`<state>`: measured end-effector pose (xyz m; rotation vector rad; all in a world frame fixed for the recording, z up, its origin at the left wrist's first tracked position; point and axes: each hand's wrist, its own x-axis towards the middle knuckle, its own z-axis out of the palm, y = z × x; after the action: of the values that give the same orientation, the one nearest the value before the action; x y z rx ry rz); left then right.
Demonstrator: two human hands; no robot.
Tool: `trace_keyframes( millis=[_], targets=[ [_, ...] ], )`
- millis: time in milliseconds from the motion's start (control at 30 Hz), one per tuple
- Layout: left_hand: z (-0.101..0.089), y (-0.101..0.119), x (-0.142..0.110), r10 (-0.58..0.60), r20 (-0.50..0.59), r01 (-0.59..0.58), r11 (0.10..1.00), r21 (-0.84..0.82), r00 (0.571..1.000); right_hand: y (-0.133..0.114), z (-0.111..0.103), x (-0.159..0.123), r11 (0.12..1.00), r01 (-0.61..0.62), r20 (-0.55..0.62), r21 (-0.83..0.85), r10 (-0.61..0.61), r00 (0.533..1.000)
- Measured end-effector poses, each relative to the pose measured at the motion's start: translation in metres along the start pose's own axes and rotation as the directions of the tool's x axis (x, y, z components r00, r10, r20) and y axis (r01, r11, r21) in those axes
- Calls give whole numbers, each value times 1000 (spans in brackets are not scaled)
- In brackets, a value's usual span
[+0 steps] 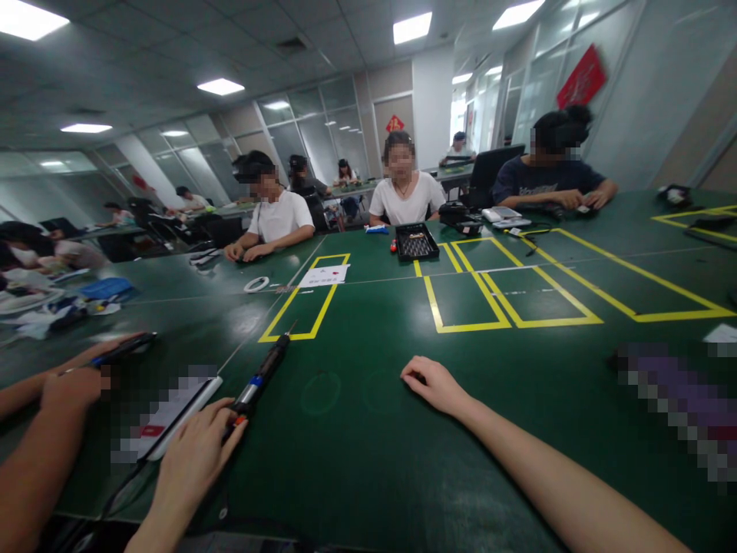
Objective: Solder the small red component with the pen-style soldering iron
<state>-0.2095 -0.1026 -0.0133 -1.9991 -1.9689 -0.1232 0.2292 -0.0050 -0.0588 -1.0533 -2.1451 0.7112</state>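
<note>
My left hand (199, 442) is wrapped round the handle of a slim electric screwdriver (262, 376), black with a blue and silver band and an orange-red part by my fingers. Its thin bit points away from me, towards a yellow taped rectangle. My right hand (434, 384) rests on the green table (345, 453) with its fingers curled in, and no object shows in it. Left of my left hand lies a white-edged flat device (187, 418), partly blurred out.
A neighbour's hand (74, 388) at the left holds a dark tool (123, 349). A printed sheet (325, 276), a white ring (256, 285) and a black tray (415, 243) of small parts lie farther off. A purple blurred object (685, 392) is at right. Several people sit opposite.
</note>
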Motion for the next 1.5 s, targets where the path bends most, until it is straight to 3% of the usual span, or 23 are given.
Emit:
trace_keyframes(
  millis=[133, 233, 333, 433, 567, 700, 833, 1000, 1233, 1500],
  targets=[
    [-10, 7, 4, -17, -82, 16, 1000, -20, 997, 1, 0, 0, 1000, 7, -3, 0, -7, 1000],
    [-18, 29, 13, -61, -96, 42, 980, -196, 994, 2, 1, 1, 1000, 11, -4, 2, -11, 1000],
    [-27, 76, 28, -92, 30, 96, 883, -459, 995, 3, 2, 2, 1000, 12, -15, 6, -12, 1000],
    [-35, 137, 46, 66, 122, 37, 725, -687, 990, 4, 2, 2, 999, 12, -25, 40, -11, 1000],
    [-37, 205, 75, 282, 90, -73, 518, -852, 955, 4, 2, 1, 991, -7, -38, 132, 12, 999],
    [-28, 241, 99, 356, 98, -45, 370, -928, 929, 3, 3, -1, 957, -18, -49, 289, 34, 998],
    [-12, 258, 106, 384, 174, 100, 206, -973, 907, 2, 2, -1, 952, 16, -46, 305, -2, 999],
    [8, 263, 104, 406, 235, 214, 96, -972, 883, 2, 1, 0, 968, 7, -26, 249, 0, 1000],
    [31, 261, 108, 323, 290, 303, 10, -953, 901, 13, 5, 4, 957, -52, -72, 285, 75, 995],
    [40, 264, 108, 312, 263, 284, -24, -958, 913, 18, 6, 9, 931, -107, -77, 350, 142, 987]
  ],
)
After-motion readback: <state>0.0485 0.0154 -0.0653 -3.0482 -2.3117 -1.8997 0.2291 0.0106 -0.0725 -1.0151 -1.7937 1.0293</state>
